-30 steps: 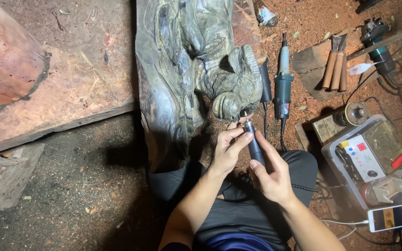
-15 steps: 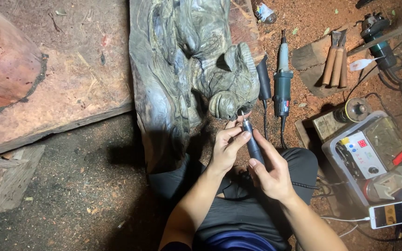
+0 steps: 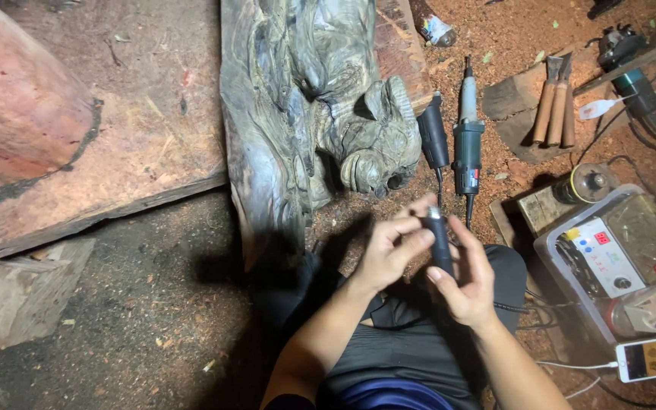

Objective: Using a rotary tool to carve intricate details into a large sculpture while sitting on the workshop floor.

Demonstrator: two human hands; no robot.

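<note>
A dark rotary tool handpiece [image 3: 439,241] is gripped between both hands above my lap. My right hand [image 3: 465,275] wraps its body from below. My left hand [image 3: 389,249] pinches its upper end with fingers and thumb. Just beyond the hands stands a grey-green wood carving [image 3: 320,114], its knobby lower part close to the tool's tip but apart from it.
Two electric grinders [image 3: 466,144] lie right of the carving. Wooden-handled chisels [image 3: 556,102] rest on a board. A clear plastic box [image 3: 616,258] with a power unit sits at right, a phone [image 3: 651,358] below it. A red wood slab [image 3: 77,152] fills the left.
Both hands have drawn the handpiece back from the carving toward my lap, and the left fingers have shifted up onto its front end.
</note>
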